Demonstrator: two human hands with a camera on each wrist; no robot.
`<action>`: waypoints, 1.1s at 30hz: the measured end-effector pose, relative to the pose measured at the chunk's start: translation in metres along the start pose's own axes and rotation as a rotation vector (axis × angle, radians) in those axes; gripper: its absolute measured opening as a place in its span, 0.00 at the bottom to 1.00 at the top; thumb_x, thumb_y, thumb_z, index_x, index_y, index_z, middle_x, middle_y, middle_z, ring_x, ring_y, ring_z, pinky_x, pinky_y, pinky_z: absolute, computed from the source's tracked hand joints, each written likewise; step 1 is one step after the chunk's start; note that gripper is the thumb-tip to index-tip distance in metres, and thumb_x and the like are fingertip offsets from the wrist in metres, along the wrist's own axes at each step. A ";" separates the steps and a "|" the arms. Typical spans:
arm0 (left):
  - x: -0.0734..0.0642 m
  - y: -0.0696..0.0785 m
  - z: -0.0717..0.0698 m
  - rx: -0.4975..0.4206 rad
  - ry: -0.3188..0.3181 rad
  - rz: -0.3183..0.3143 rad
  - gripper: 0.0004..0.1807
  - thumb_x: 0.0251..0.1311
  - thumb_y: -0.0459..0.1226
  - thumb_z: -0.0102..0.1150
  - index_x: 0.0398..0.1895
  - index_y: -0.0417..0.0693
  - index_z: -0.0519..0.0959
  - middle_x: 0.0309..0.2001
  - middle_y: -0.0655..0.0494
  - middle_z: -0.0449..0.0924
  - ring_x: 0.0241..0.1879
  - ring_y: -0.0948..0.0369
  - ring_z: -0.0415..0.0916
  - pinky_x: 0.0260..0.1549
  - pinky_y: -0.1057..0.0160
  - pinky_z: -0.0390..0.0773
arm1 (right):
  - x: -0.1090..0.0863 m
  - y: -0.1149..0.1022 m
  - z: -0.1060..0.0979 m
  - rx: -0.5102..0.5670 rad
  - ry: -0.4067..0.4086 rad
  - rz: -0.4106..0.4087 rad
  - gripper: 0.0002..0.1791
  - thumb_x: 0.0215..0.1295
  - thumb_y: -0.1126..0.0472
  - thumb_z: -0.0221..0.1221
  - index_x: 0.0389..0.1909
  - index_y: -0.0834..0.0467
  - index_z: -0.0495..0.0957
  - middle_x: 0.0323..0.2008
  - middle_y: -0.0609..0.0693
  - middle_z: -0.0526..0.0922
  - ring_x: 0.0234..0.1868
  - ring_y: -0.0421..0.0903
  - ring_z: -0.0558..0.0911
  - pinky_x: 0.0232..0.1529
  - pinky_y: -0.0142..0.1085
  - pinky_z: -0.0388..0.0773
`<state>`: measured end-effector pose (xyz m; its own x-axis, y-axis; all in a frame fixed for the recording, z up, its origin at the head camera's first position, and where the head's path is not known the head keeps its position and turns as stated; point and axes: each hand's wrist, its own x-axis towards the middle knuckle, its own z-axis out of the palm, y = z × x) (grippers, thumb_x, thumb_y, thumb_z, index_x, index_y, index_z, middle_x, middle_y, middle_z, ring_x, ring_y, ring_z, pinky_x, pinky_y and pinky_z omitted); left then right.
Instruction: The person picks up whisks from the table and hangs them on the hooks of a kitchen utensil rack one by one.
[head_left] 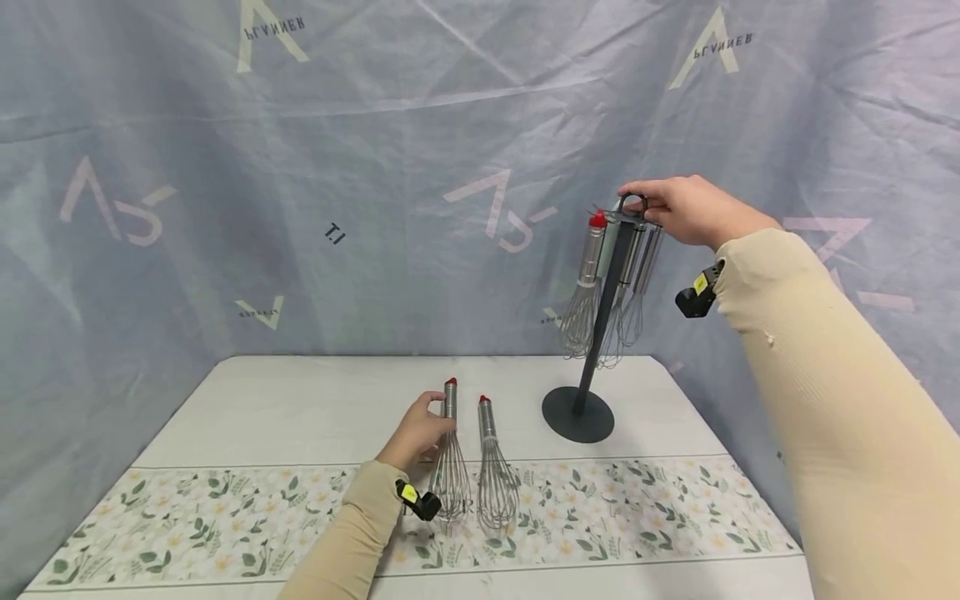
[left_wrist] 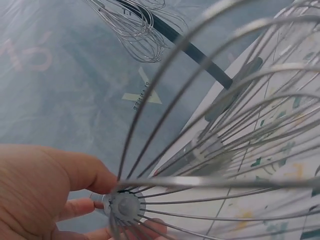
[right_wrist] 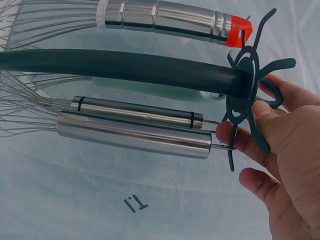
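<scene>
My left hand (head_left: 420,429) grips the steel handle of a balloon whisk (head_left: 451,408) with a red tip, low over the table. In the left wrist view its wire loops fan out across the picture from the thumb and fingers. A second red-tipped whisk (head_left: 487,419) lies just to its right. Up at the right, my right hand (head_left: 693,208) pinches the ring on top of a dark utensil stand (head_left: 606,300). Several whisks hang from the stand's hooks: one with a red tip (right_wrist: 240,31), a pale green-handled one (right_wrist: 155,91) and plain steel ones (right_wrist: 135,134).
The stand's round base (head_left: 558,414) is near the table's back right corner. A floral runner (head_left: 247,525) crosses the white table (head_left: 315,408). Behind hangs a grey-blue printed cloth (head_left: 375,250).
</scene>
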<state>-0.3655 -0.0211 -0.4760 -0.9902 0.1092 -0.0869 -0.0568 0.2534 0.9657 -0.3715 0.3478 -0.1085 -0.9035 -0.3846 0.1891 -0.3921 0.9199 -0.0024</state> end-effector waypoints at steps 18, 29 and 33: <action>-0.005 0.021 -0.010 -0.007 0.049 0.086 0.35 0.64 0.32 0.62 0.73 0.49 0.63 0.45 0.41 0.77 0.30 0.53 0.80 0.25 0.52 0.83 | 0.002 0.004 0.000 -0.004 0.012 -0.035 0.30 0.80 0.67 0.45 0.79 0.53 0.57 0.66 0.60 0.76 0.58 0.58 0.80 0.42 0.46 0.69; -0.004 0.061 -0.016 0.037 0.052 0.175 0.35 0.64 0.31 0.63 0.74 0.52 0.63 0.44 0.42 0.75 0.29 0.53 0.81 0.24 0.55 0.84 | 0.002 0.001 -0.002 -0.035 0.003 -0.030 0.30 0.80 0.67 0.45 0.80 0.55 0.55 0.66 0.62 0.75 0.53 0.57 0.80 0.42 0.46 0.70; -0.005 0.082 -0.018 0.046 0.047 0.219 0.34 0.65 0.31 0.63 0.73 0.54 0.64 0.45 0.42 0.75 0.30 0.52 0.82 0.22 0.57 0.83 | 0.003 0.000 -0.002 -0.046 -0.008 -0.028 0.30 0.80 0.67 0.46 0.80 0.57 0.55 0.66 0.63 0.75 0.52 0.57 0.81 0.42 0.47 0.71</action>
<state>-0.3672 -0.0179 -0.3915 -0.9832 0.1215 0.1360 0.1648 0.2725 0.9479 -0.3734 0.3468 -0.1057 -0.8937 -0.4107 0.1804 -0.4091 0.9112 0.0476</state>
